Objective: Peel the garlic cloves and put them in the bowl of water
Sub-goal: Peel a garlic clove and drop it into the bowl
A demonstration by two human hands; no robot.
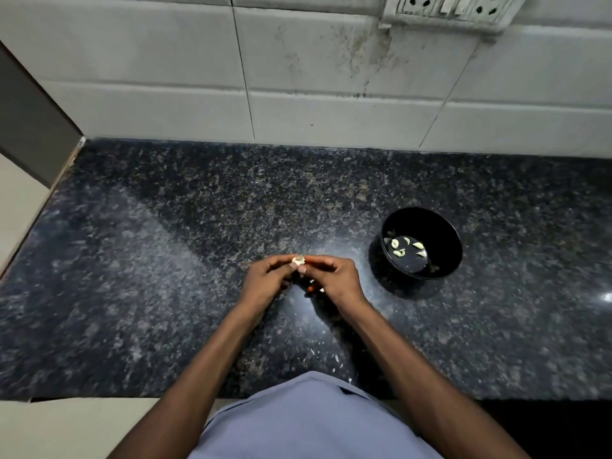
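Right at the middle of the frame, both hands meet around one small piece of garlic (298, 260). The left hand (265, 279) has its fingers curled in with the thumb tip pressed up against the pale lump, and the right hand (334, 278) closes on it from the other side, forefinger and thumb pinching near the top. What shows between the fingertips is a whitish bit with a darker, papery-looking cap; whether it is a single clove or a remnant of a bulb is too small to tell, and so is its long axis, since the fingers cover most of it. I judge the skin is not yet off, so peeling is the step in hand.

Outward from the grip, the black bowl (421, 242) sits to the right and slightly higher in the frame, well apart from the hands, on the speckled dark countertop (165, 260). Several peeled cloves (395, 244) lie in the water at its bottom, so part of the job looks done. The bowl lies on the right hand's side, which makes that the nearer hand; the drop would likely call for a short carry rightward and a little toward the tiled wall (298, 77), clearing the near rim.

Below the hands, toward the bottom centre, small white flecks of skin (337, 358) are scattered on the counter just ahead of the person's blue shirt (314, 422).
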